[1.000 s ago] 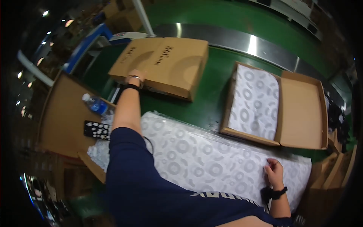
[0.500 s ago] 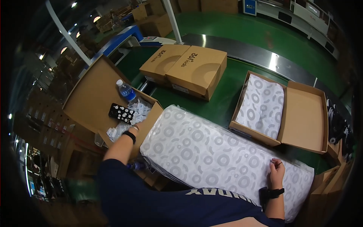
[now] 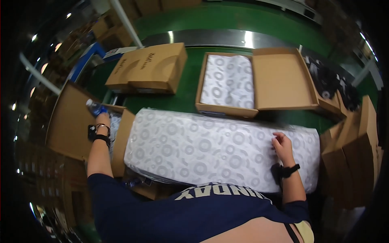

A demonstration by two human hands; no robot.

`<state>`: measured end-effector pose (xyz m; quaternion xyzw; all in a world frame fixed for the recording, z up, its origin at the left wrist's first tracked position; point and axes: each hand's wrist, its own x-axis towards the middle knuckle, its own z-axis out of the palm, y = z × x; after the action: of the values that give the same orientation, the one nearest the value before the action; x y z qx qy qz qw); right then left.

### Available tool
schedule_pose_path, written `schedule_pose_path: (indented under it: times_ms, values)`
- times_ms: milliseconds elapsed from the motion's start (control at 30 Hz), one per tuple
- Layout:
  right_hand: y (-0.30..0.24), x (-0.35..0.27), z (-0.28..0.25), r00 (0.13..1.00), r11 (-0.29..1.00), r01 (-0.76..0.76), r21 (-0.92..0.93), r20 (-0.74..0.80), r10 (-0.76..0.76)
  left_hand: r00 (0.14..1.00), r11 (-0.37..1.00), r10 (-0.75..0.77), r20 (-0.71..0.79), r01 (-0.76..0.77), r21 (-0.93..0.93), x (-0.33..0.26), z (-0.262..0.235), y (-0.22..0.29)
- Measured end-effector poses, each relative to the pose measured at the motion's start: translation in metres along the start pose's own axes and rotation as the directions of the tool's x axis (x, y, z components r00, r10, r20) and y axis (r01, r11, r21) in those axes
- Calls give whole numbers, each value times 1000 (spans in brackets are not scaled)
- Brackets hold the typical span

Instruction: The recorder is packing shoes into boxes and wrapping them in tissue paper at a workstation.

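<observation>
My left hand [image 3: 103, 119] reaches into an open cardboard box [image 3: 122, 139] holding small white sachets [image 3: 115, 123]. Its fingers are blurred and hidden, so what they touch cannot be made out. A blue-labelled water bottle [image 3: 95, 107] leans just beyond that hand, and a black phone with white spots [image 3: 92, 132] lies beside the wrist. Over the right part of a long plastic-covered stack of white paper printed with grey rings [image 3: 194, 146], my right hand [image 3: 283, 146] is empty, its fingers loosely bent and apart.
Behind the stack, an open shoebox [image 3: 257, 111] has printed paper inside and its lid folded back to the right. Closed brown shoeboxes [image 3: 162, 60] sit at the back left on the green surface. Upright cardboard boxes [image 3: 352, 150] crowd the right side, with black items [image 3: 326, 79] beyond.
My view has turned, so the boxes and stack appear shifted leftward. My left hand has moved from the sachets toward the bottle. My right hand remains over the paper stack.
</observation>
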<state>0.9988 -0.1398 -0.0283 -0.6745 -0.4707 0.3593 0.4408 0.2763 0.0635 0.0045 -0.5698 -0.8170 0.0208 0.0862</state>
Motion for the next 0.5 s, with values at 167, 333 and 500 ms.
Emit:
schedule_pose_path:
  times_ms: [167, 333, 500]
  values:
    - [-32, 60, -23, 993, 777, 85, -624, -14, -120, 956, 213, 278, -94, -156, -965, -40, -93, 261]
    - [-70, 84, 19, 937, 917, 340, -209, 152, -313, 630, 31, 511, 584, 666, -745, -101, -86, 381]
    - [-92, 90, 52, 897, 612, 414, -674, 418, -147, 804, 194, 427, 414, 367, -910, -81, -23, 377]
